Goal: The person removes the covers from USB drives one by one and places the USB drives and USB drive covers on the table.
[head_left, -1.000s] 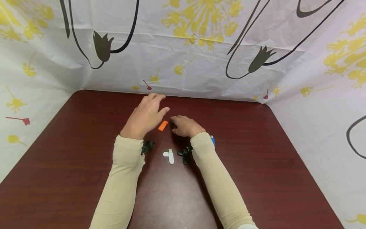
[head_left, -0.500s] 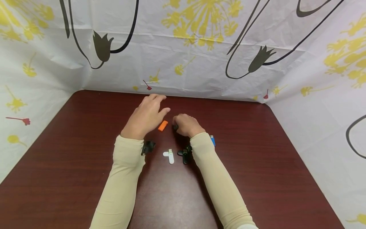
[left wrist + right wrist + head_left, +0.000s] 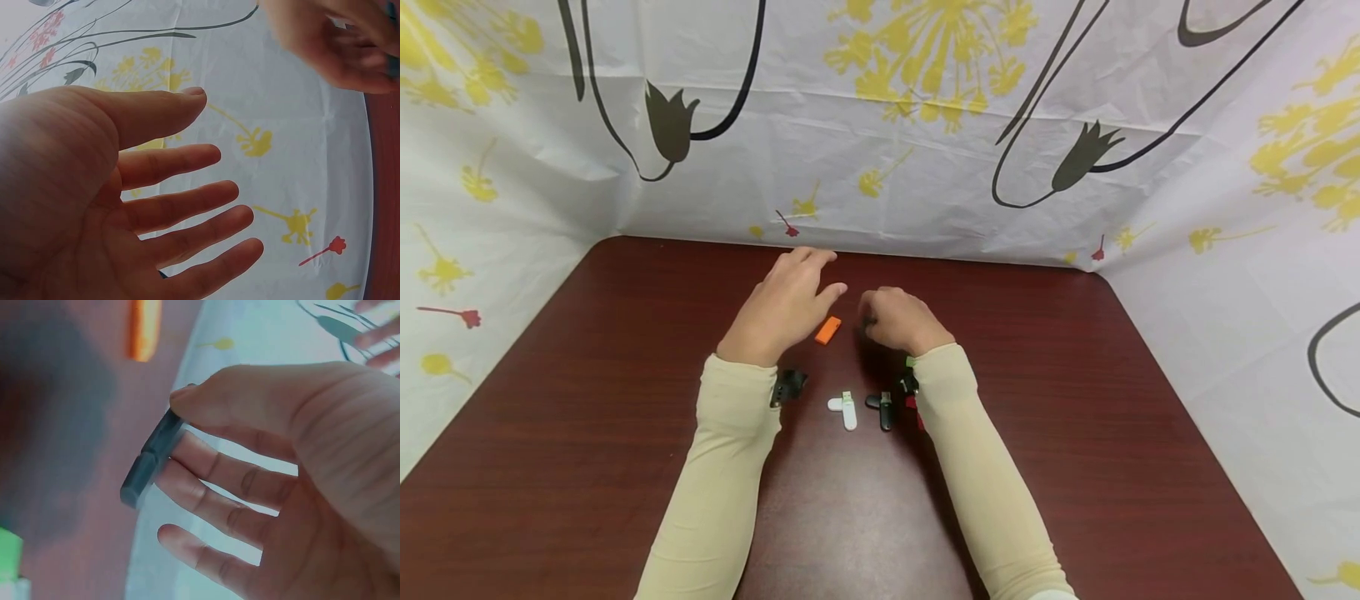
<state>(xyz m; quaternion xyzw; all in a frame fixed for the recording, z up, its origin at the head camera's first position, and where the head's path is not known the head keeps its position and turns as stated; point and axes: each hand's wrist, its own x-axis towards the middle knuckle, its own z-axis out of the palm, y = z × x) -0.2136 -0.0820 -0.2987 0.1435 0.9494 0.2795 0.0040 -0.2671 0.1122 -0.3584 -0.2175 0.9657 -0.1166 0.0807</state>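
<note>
My right hand (image 3: 901,321) is lifted off the table and pinches a dark, capped-looking USB stick (image 3: 152,457) between thumb and fingertips. The right wrist view shows the stick slanting down past the fingertips. My left hand (image 3: 777,307) is raised at the left, fingers and thumb spread, and the left wrist view shows nothing in its palm. Between the hands an orange USB stick (image 3: 828,330) lies on the table. Nearer to me are a white USB stick (image 3: 848,413) with its cap (image 3: 835,404) beside it and a black USB stick (image 3: 886,414) with its cap (image 3: 872,402).
A red object (image 3: 919,415) and a green object (image 3: 911,362) lie partly hidden by the right sleeve and wrist camera. The dark red-brown table (image 3: 1075,467) ends at a white patterned cloth (image 3: 880,208) behind and at both sides.
My right hand has picked up the dark USB stick and moved slightly right and up. The blue USB stick is now covered by the sleeve, while red and green show. My left hand stays in place.
</note>
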